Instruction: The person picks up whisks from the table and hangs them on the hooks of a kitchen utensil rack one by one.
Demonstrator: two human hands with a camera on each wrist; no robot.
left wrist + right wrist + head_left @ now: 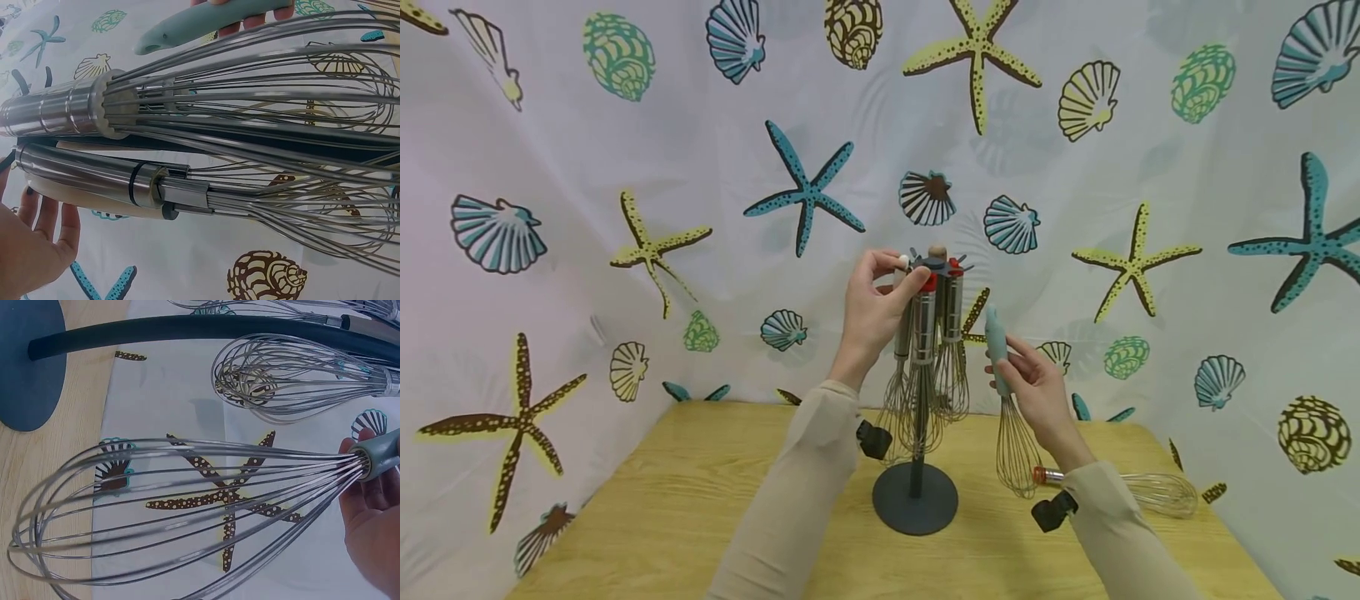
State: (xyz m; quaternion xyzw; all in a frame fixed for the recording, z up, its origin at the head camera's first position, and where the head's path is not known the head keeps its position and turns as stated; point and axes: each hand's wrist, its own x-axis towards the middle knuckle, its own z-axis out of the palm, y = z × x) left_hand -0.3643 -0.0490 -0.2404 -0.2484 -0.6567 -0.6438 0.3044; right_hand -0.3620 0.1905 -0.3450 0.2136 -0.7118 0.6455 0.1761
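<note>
A dark stand (pixel 917 479) with a round base holds several hanging whisks. At its top my left hand (pixel 874 304) grips the upper end of a cream-handled whisk (pixel 106 200), the thumb reaching across toward the hub. Close beside that thumb hangs a steel-handled whisk with a red cap (pixel 925 321). To the right of the stand, my right hand (pixel 1037 387) holds a pale teal-handled whisk (pixel 996 350) by its handle, apart from the others. Its wires (pixel 187 506) point down, above the wooden table.
A red-capped whisk (pixel 1157 493) lies on the wooden table (pixel 647 500) at the right, partly behind the right sleeve. Another steel-handled whisk (pixel 953 308) hangs at the stand's right side. A cloth with starfish and shells (pixel 805 333) hangs behind the table.
</note>
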